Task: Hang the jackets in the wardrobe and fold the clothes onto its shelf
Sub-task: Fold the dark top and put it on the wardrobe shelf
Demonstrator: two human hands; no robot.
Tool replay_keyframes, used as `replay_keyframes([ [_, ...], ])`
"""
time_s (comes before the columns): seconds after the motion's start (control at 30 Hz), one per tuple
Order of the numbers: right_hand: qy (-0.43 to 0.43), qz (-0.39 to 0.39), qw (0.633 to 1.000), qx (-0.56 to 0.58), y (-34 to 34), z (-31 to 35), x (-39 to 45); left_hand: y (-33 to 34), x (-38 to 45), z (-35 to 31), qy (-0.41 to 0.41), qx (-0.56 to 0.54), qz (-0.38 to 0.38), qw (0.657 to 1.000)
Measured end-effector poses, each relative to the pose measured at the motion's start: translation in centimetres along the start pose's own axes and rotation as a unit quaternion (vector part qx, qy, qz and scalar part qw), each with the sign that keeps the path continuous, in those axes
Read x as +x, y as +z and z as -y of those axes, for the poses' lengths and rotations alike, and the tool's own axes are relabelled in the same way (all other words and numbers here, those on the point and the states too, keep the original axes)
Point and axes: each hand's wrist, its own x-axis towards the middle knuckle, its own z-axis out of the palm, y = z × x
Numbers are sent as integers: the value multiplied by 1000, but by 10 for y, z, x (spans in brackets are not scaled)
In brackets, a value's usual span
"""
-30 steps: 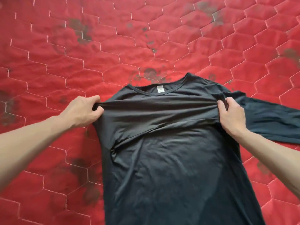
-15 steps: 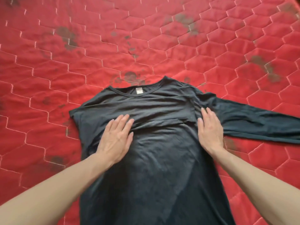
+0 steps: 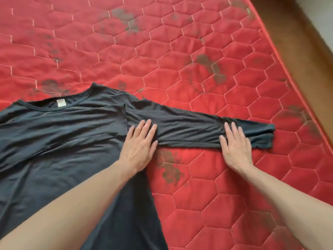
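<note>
- A dark long-sleeved shirt (image 3: 59, 141) lay flat, neckline away from the person, on a red quilted mattress (image 3: 180, 51), with a small pale label (image 3: 60, 103) inside the collar.
- Its one visible sleeve (image 3: 189, 127) stretched out sideways to the person's right, the cuff (image 3: 264, 136) ending well short of the mattress edge.
- The left hand (image 3: 139, 147) rested flat, fingers straight and slightly spread, where the sleeve met the body of the shirt, gripping nothing.
- The right hand (image 3: 235, 147) lay flat as well, fingers straight, pressing the sleeve near the cuff, its heel on the mattress.
- The mattress had hexagonal stitching and several dark stains (image 3: 171, 168).
- A brown floor (image 3: 306, 42) showed beyond the mattress edge at the upper right.
</note>
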Motion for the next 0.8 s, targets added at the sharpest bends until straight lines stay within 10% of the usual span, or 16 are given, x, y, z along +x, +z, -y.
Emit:
replay_keyframes([
  [0.13,145,-112,980,80,-18,-60,6,7,28,-30,0,9,2,1000],
  [0.43,292,-67,900,317,-47,-101,40,12,48,-56,-16,86,59,994],
  [0.67,187,-131,898,375,-66,-28,34,0,46,-64,1,-25,-13,1000],
  [0.8,66,-139,892,424,-66,69,1,-25,36,-80,-51,-321,-28,945],
])
